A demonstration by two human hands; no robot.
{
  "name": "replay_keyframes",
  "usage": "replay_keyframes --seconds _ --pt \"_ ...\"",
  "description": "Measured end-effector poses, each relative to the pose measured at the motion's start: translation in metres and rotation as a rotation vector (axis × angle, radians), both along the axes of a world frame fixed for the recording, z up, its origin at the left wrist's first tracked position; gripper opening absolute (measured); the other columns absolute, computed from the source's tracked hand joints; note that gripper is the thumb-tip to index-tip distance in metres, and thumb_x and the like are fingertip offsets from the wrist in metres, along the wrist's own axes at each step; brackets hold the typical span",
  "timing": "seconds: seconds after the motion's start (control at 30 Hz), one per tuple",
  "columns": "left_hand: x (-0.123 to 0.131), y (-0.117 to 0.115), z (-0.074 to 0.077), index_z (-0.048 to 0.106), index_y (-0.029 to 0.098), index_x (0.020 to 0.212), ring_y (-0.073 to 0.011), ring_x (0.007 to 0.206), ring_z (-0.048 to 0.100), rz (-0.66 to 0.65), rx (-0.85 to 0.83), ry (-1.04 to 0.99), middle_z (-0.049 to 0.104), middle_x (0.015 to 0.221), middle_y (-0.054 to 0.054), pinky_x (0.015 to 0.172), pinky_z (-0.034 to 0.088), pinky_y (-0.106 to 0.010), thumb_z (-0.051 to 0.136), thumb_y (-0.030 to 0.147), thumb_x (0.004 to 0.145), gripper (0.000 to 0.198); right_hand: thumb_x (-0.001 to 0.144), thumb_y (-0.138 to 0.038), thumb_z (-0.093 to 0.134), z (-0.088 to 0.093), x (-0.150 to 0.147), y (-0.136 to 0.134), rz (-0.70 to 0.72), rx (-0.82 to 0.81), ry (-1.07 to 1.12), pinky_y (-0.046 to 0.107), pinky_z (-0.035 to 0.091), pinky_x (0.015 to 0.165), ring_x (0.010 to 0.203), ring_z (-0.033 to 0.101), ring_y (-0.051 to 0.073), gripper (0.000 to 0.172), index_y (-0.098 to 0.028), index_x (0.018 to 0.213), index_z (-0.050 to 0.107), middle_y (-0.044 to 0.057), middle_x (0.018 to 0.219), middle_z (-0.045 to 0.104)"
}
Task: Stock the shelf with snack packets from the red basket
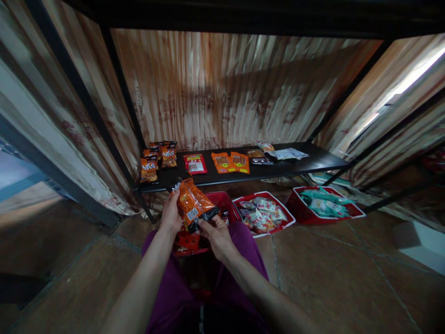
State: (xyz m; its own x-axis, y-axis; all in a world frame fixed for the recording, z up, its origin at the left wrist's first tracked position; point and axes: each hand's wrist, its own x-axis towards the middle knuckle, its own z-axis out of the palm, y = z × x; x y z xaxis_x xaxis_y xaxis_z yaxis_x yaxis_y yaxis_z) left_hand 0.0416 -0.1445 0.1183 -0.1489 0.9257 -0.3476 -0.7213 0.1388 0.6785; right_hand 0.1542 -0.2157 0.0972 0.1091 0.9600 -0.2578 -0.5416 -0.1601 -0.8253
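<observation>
Holds an orange bag (194, 203) in both hands, above and between the knees (245, 239). Grips its left edge with the left hand (171, 212); pinches its lower black end between thumb and fingers of the right hand (218, 237). Has it tilted, barcode facing up, over the near basket (222, 199) and not laid on the shelf (325, 161).

Looks partway along, judging by goods both on the shelf and in baskets. Already has on the shelf, beyond the grip and left, stacked bags (149, 170) of similar colour; straight beyond, a red bag (195, 164); beyond and right, flat orange packs (223, 163), then brown packs (259, 156) and white packs (287, 153).

Also has red packs (187, 240) just below the grip in the near basket; wrapped snacks (262, 213) right of the grip in the middle basket (290, 220); green packs (327, 202) farther right in the far basket (306, 215). Cannot tell the near basket's full contents, partly hidden by hands and knees.
</observation>
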Motion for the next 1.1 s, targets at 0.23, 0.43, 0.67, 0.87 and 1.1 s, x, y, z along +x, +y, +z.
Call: replay_keyframes --seconds 0.23,0.43,0.67,0.87,1.1 --pt "-0.003 -0.015 -0.002 0.059 0.022 0.101 -0.0129 0.081 0.065 -0.255 0.124 -0.003 0.069 0.093 0.001 0.078 0.05 -0.026 0.075 0.02 0.066 0.038 0.048 -0.031 0.085 -0.012 0.003 -0.002 -0.062 -0.016 -0.023 0.026 0.055 0.056 0.066 0.063 0.014 0.04 -0.017 0.081 0.066 0.0 0.079 0.069" --pt "-0.002 -0.016 -0.01 0.055 0.023 0.102 -0.0121 0.08 0.064 -0.214 0.111 0.05 0.067 0.093 0.002 0.083 0.049 -0.029 0.075 0.017 0.065 0.042 0.049 -0.034 0.085 -0.01 0.0 -0.004 -0.021 0.02 -0.041 0.026 0.054 0.056 0.064 0.062 0.013 0.039 -0.017 0.078 0.066 0.0 0.076 0.069" --pt "-0.007 -0.018 -0.011 0.055 0.025 0.105 -0.0114 0.081 0.064 -0.225 0.145 0.047 0.066 0.097 0.003 0.085 0.049 -0.029 0.075 0.022 0.065 0.044 0.061 -0.042 0.077 -0.016 0.014 -0.005 0.04 0.048 -0.081 0.03 0.054 0.071 0.074 0.064 0.015 0.035 -0.02 0.087 0.067 0.002 0.085 0.069" --pt "-0.007 -0.025 -0.007 0.053 0.025 0.11 -0.0178 0.093 0.065 -0.319 0.186 0.135 0.066 0.106 -0.001 0.088 0.049 -0.035 0.076 0.024 0.064 0.051 0.063 -0.046 0.075 0.002 0.028 0.011 -0.017 0.059 -0.151 0.031 0.052 0.076 0.093 0.064 0.021 0.039 -0.025 0.096 0.067 0.002 0.101 0.069" --pt "-0.006 -0.027 -0.013 0.058 0.024 0.11 -0.0182 0.103 0.061 -0.321 0.168 0.129 0.065 0.114 -0.003 0.093 0.046 -0.032 0.074 0.03 0.069 0.045 0.061 -0.044 0.076 0.004 0.028 0.023 0.032 0.124 -0.215 0.035 0.051 0.078 0.081 0.066 0.021 0.04 -0.021 0.094 0.069 0.002 0.089 0.072"
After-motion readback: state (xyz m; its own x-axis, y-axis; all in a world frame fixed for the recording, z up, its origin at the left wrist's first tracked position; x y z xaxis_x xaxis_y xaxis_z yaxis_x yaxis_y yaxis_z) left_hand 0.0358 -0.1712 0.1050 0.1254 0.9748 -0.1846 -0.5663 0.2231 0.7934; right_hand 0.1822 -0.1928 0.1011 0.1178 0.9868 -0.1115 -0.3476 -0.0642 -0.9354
